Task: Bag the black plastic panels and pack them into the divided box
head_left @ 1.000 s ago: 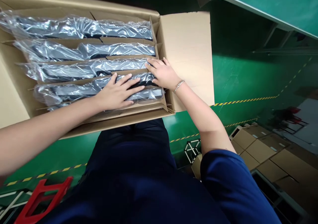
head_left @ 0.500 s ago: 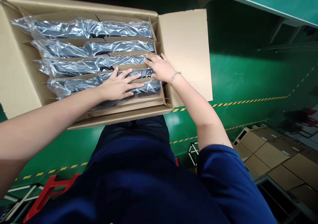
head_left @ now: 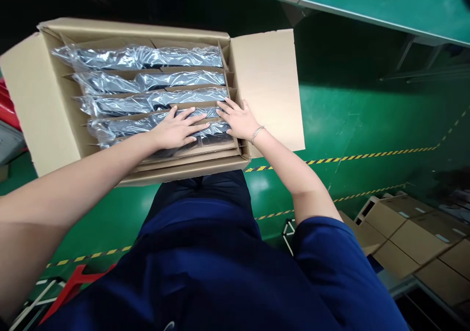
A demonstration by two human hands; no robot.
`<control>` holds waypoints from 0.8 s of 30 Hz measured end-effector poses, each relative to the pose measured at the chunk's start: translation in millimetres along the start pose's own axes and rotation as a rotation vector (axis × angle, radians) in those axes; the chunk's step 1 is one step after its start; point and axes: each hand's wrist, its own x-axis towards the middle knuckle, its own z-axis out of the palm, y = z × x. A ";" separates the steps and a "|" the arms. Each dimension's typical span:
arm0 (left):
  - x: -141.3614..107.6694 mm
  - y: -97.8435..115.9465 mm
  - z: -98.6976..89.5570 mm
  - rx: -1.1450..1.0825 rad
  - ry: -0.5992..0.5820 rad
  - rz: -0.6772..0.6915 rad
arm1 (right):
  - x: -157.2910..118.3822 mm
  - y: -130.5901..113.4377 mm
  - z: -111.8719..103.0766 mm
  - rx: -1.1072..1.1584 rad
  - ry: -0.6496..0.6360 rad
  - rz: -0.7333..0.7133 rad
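Apparently, steadying or pressing is underway: inside the open carton point(head_left: 191, 168), the left hand point(head_left: 172, 132) and right hand point(head_left: 241, 122) lie, fingers apart, on plastic-wrapped pieces point(head_left: 128, 126) toward its near side, clamping none; lifting one would call for closed fingers.

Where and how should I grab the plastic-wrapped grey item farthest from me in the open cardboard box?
Probably grip the grey item near mid-length by its upper edge, from above: brown cardboard dividers line its long sides, leaving the top exposed.
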 end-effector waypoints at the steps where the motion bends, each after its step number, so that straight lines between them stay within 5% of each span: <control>1: -0.2 0.8 -0.2 0.011 0.006 0.000 | 0.6 0.4 0.0 0.006 0.010 -0.003; 14: -2.6 15.5 18.2 0.091 0.060 -0.090 | -7.2 -11.0 9.7 -0.098 0.003 0.036; 24: -16.5 28.1 77.2 0.079 0.037 -0.099 | -36.9 -37.7 72.0 -0.165 0.041 0.123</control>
